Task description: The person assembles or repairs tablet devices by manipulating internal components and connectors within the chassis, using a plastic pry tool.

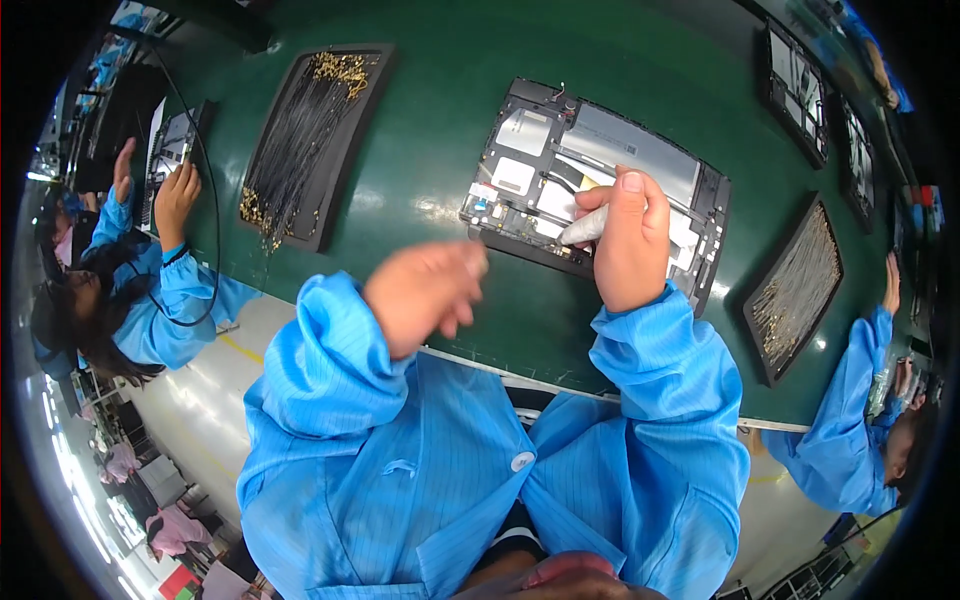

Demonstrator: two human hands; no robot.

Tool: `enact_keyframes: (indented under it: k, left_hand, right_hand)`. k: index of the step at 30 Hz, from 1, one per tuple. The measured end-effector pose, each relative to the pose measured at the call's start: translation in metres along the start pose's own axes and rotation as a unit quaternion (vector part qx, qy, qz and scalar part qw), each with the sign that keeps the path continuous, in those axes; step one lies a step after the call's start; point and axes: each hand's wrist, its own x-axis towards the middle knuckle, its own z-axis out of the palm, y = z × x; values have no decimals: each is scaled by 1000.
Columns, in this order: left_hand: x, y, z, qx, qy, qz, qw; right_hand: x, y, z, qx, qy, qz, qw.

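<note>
An opened tablet-like device (535,225) lies on the green table before me, its circuit boards, grey metal panels and cables exposed. My right hand (632,235) is over its near part, closed around a white, tapered pen-like tool (585,228). The tool's narrow tip points left and down, at or just above the board near the device's front edge; contact cannot be made out. My left hand (425,295) hovers left of the device's near corner, apart from it. Motion blurs its fingers, and nothing can be seen in them.
A black tray (335,190) of thin black cables with gold ends stands at left, a similar tray (770,355) at right. More opened devices (797,95) lie at the far right. Co-workers in blue sit on both sides; one person's hand (178,205) works over another device.
</note>
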Motion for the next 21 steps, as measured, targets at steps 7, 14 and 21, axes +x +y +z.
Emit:
enact_keyframes:
  k: [7,14,21]
  left_hand:
    - [31,-15,1,-55,-86,-104,989]
    - [32,-7,4,-28,-93,-99,990]
    - [33,-15,-5,-68,-57,-93,992]
  right_hand:
    - [6,-16,2,11,-4,94,995]
    - [20,-23,5,-497,-297,-180,795]
    - [32,-12,25,-396,-256,23,881]
